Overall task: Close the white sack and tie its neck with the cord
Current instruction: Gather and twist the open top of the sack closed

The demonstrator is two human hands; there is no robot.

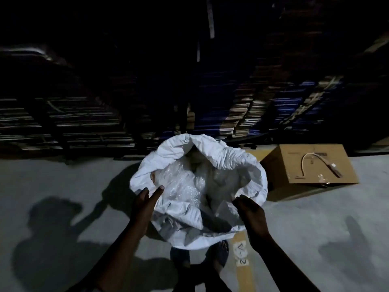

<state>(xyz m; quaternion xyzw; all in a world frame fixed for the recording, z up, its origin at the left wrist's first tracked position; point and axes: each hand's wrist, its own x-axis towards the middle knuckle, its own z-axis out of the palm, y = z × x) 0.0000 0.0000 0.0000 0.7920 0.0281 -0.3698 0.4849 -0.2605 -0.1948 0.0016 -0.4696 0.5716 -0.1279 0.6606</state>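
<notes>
Both hands (251,216) seemingly on sack (210,152) rim

Bare floor (63,186) lies open left of the white sack (210,157); a cardboard box (311,165) blocks its right, dark stacks (84,123) behind.

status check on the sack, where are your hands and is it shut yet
Left hand at near-left rim, fingers spread, no grip. Right hand pinching near-right rim. White sack wide open, plastic wrap inside; neck untied. Nothing blocking.
</notes>
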